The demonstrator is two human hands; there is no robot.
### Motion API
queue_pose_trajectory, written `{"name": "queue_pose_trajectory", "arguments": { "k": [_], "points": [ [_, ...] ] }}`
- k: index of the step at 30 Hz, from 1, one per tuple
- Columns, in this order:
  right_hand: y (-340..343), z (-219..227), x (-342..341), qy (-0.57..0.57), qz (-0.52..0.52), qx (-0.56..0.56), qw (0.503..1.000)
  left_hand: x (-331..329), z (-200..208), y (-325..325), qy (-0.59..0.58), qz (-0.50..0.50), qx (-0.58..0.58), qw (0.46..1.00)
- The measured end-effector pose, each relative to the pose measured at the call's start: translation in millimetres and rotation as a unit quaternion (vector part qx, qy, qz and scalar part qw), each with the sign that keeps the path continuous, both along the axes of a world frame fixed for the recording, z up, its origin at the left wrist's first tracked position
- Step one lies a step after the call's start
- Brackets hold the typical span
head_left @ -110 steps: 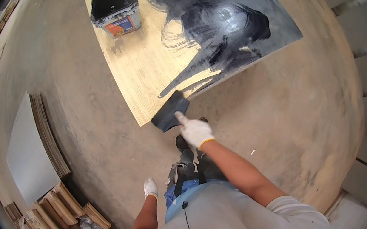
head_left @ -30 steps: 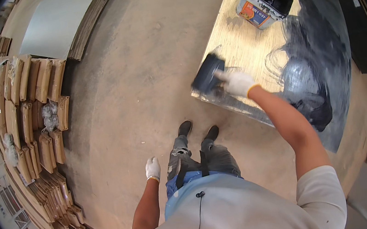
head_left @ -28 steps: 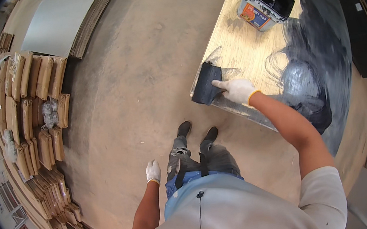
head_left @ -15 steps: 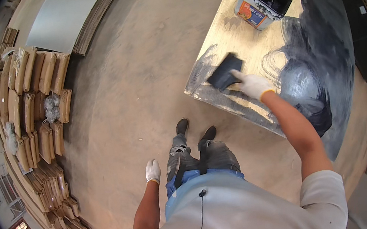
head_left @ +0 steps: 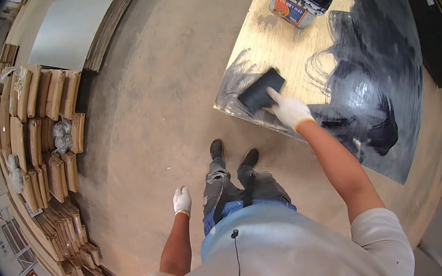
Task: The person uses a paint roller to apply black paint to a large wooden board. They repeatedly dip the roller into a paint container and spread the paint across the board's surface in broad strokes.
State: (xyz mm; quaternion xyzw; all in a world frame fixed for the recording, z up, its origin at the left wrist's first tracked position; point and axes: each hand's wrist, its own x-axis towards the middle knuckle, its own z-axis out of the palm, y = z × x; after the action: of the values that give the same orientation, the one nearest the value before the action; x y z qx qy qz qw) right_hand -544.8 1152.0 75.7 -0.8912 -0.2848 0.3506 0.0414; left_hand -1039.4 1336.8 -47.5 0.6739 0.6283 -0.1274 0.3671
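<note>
My right hand point(head_left: 291, 111), in a white glove, grips a dark flat spreader point(head_left: 262, 91) by its near edge. The spreader lies against the near left corner of a light wooden board point(head_left: 291, 53), which is partly smeared with black coating point(head_left: 365, 88). Farther up the board stands a tub point(head_left: 296, 8) of pale plastic with a coloured label, its inside black. My left hand point(head_left: 182, 200), also gloved, hangs low over the floor by my left leg; its fingers look curled, with nothing visible in them.
Brown wrapped panels point(head_left: 44, 133) are stacked high on the left. Behind them lies a pile of sheets point(head_left: 73, 32) with a grey top. A dark panel point(head_left: 429, 26) stands past the board's right side. My shoes point(head_left: 249, 158) rest on the concrete floor.
My right hand has drawn the spreader slightly left and nearer along the board's corner. A dark smear shows along the near edge. My left hand stays low at my side.
</note>
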Motion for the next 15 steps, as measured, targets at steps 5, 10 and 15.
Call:
{"name": "queue_pose_trajectory", "arguments": {
  "k": [5,10,15],
  "points": [
    [-15,-15,-49,0.006,0.003,-0.007,1.0,-8,-12,0,-0.006,0.0,0.011,1.0],
    [54,-23,-25,0.001,0.038,0.014,0.999,6,-13,-5,0.011,-0.05,0.003,0.999],
    [63,-14,-74,0.023,0.051,-0.03,0.998,-7,-12,2,-0.005,-0.023,0.027,0.999]
  ]
}}
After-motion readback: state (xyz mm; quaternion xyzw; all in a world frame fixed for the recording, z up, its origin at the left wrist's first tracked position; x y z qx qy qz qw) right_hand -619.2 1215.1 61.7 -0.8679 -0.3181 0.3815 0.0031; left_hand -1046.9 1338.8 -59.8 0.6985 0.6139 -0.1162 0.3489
